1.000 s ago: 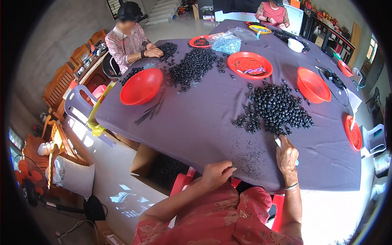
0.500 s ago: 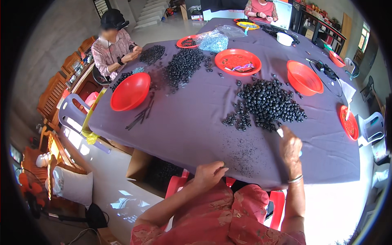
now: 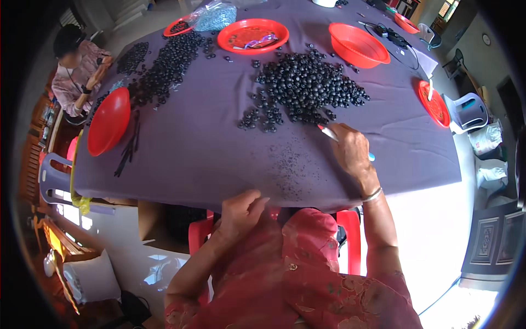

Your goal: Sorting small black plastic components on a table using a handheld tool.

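My right hand [image 3: 352,151] is closed around a slim tool [image 3: 329,132] with a pale front part, a reddish tip and a blue rear end. The tip is at the near edge of a heap of small, round, black bead-like pieces [image 3: 307,82]. Many of these pieces show a ring or hole. My left hand [image 3: 240,211] is at the table's front edge, its fingers curled in and the thumb beside them. Whatever it may hold is hidden. Dark crumbs [image 3: 290,167] are scattered on the purple tablecloth [image 3: 213,148] between my hands.
Beyond the heap are a red plate [image 3: 227,41] with purple-handled scissors and a red basin [image 3: 359,46]. Farther left lie another black heap [image 3: 170,66], a tilted red bowl [image 3: 109,123] and dark strips [image 3: 130,145]. A person [image 3: 76,77] sits at the left; cables [image 3: 389,35] lie far right.
The view has shifted, so the table items appear farther left and higher. My right hand remains by the heap's near edge with the tool. My left hand has drawn back to the table's edge.
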`<state>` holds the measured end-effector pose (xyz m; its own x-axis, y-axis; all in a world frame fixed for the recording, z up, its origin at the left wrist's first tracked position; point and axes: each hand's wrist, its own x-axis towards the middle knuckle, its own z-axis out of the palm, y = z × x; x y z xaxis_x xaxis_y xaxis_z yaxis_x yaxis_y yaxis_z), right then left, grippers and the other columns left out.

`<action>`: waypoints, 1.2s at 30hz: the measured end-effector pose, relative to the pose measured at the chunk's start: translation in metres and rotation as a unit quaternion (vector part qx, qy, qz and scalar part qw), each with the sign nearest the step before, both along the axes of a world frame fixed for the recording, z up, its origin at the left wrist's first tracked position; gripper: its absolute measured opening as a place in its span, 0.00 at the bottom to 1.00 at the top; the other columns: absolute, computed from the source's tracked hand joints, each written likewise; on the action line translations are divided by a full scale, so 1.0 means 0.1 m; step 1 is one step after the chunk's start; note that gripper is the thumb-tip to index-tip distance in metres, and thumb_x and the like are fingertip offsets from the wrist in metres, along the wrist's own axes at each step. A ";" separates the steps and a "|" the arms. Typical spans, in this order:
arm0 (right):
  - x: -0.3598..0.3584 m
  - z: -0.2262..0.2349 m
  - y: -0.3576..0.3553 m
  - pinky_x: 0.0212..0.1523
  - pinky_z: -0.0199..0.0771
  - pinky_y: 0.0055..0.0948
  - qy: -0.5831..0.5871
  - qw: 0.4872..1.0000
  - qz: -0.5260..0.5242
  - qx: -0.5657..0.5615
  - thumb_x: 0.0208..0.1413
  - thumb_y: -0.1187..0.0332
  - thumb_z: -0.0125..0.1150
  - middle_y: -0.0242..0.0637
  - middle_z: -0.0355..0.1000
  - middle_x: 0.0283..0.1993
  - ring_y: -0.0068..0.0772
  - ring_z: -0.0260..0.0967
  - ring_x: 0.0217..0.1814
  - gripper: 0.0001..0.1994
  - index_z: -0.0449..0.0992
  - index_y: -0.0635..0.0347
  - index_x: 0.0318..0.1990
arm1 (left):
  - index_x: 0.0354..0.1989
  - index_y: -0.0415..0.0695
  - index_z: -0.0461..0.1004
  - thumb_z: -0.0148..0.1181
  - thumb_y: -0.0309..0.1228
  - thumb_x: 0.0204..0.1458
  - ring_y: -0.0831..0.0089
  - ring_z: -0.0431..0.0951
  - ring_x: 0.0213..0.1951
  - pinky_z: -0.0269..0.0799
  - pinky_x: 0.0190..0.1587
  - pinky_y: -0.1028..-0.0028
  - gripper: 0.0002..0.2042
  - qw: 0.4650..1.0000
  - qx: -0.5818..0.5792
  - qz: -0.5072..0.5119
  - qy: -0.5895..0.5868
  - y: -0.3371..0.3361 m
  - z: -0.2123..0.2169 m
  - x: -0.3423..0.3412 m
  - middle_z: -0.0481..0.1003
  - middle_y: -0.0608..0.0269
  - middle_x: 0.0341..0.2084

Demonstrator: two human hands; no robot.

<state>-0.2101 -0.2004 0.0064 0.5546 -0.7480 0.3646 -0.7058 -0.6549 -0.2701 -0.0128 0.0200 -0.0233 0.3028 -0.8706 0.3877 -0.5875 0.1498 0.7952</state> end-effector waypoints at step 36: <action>1.05 -0.03 -0.25 0.32 0.76 0.41 0.076 0.956 0.282 -0.007 0.52 0.63 0.60 0.37 0.75 0.33 0.43 0.75 0.34 0.13 0.74 0.55 0.44 | 0.26 0.36 0.69 0.66 0.23 0.47 0.77 0.66 0.15 0.61 0.18 0.75 0.09 1.000 -0.023 0.005 0.007 -0.01 -0.08 0.08 0.67 0.58 0.14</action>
<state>-0.1056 -0.2257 0.0031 0.9159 -0.3100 0.2551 -0.2697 -0.9458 -0.1810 -0.0049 0.0190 -0.0311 0.3172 -0.8487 0.4231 -0.5780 0.1807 0.7958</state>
